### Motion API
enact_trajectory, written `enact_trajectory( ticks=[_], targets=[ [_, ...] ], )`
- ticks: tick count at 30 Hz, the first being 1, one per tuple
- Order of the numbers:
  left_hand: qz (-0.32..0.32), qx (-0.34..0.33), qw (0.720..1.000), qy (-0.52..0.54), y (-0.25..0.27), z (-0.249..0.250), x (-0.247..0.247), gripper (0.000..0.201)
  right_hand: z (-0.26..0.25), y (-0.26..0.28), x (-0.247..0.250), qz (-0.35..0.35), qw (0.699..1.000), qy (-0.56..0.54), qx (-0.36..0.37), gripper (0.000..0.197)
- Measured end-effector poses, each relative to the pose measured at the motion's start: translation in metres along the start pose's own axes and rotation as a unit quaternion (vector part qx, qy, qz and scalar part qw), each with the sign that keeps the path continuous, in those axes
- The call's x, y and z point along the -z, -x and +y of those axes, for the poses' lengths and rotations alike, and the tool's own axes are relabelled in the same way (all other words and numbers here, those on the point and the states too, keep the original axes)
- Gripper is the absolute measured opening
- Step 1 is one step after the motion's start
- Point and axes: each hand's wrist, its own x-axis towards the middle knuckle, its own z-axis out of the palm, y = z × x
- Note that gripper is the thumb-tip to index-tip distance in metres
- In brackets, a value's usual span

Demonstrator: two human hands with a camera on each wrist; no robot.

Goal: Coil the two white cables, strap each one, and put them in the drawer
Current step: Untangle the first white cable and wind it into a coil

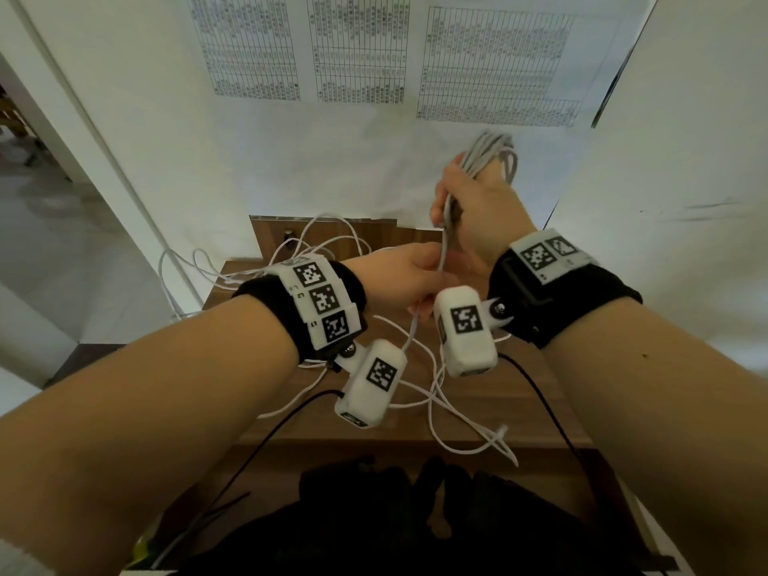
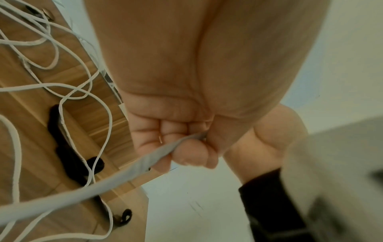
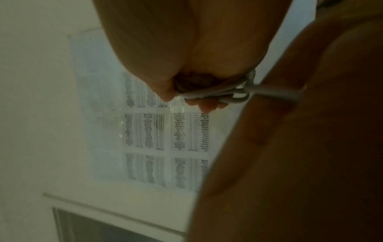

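Observation:
My right hand (image 1: pixel 469 201) is raised above the wooden table (image 1: pixel 519 401) and grips a bundle of white cable loops (image 1: pixel 492 153), also seen as cable loops (image 3: pixel 238 91) under the fist in the right wrist view. A strand of this cable (image 1: pixel 444 247) runs down to my left hand (image 1: pixel 407 276), which pinches it in a closed fist; the left wrist view shows the cable (image 2: pixel 157 155) leaving between the curled fingers (image 2: pixel 186 157). Loose white cable (image 1: pixel 457 413) lies tangled across the table, and more loose cable (image 2: pixel 68 96) shows beside black straps (image 2: pixel 66 147).
A white wall with printed sheets (image 1: pixel 357 52) stands behind the table. Black cords (image 1: pixel 552 413) hang from the wrist cameras over the table's front edge. Dark clothing (image 1: pixel 415 525) fills the bottom of the head view. The floor (image 1: pixel 62 226) lies to the left.

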Motion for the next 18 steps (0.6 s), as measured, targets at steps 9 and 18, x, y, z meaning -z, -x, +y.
enact_trajectory(
  ticks=[9, 18],
  targets=[
    [-0.003, -0.013, 1.000, -0.016, 0.000, -0.004, 0.005, 0.012, 0.010, -0.004, 0.005, -0.136, 0.925, 0.346, 0.073, 0.021],
    [0.062, -0.016, 0.997, -0.034, -0.004, -0.013, 0.016, 0.009, 0.002, -0.009, 0.009, -0.219, 0.830, 0.512, 0.025, 0.029]
  ],
)
